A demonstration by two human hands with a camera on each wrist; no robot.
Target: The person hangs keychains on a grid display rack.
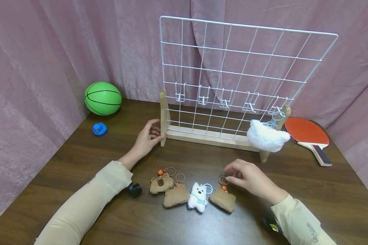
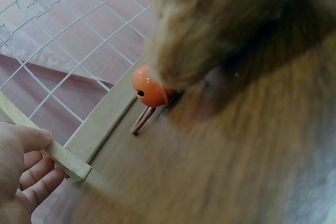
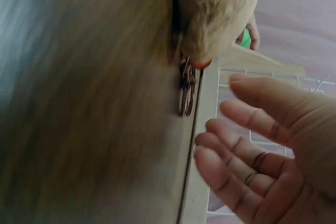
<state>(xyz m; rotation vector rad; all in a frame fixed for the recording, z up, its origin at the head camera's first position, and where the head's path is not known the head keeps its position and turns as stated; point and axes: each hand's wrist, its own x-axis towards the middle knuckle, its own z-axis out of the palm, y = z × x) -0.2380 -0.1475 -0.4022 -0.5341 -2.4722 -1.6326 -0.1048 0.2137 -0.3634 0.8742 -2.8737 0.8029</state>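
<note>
Brown toy (image 1: 223,200), the one furthest right in the row on the worktop (image 1: 135,217), lies just to the left of my right hand (image 1: 248,177) and a bit closer to me. Its long side runs across, with the right end tipped a little toward me. Its rings (image 1: 223,180) and orange bell (image 1: 223,188) are at the top, on the side that faces the rack (image 1: 208,137). I think that matters most, because the rings sit just beside my right thumb. My right hand is much nearer to it than my left hand (image 1: 148,137).

My right hand hangs over the worktop with its fingers bent and pointing left. They are spread away from my thumb, with nothing between them. The right wrist view shows a little gap between my hand and the rings.

My left hand is far over, at the left post (image 1: 164,115) of the rack. It holds the wood down low, with my thumb on it; I cannot see where every fingertip goes.

Left of the brown toy lie a white dog toy (image 1: 198,198), a plain tan toy (image 1: 177,196) and a bear toy (image 1: 161,183). One fluffy white toy (image 1: 268,136) hangs at the rack's right end.
</note>
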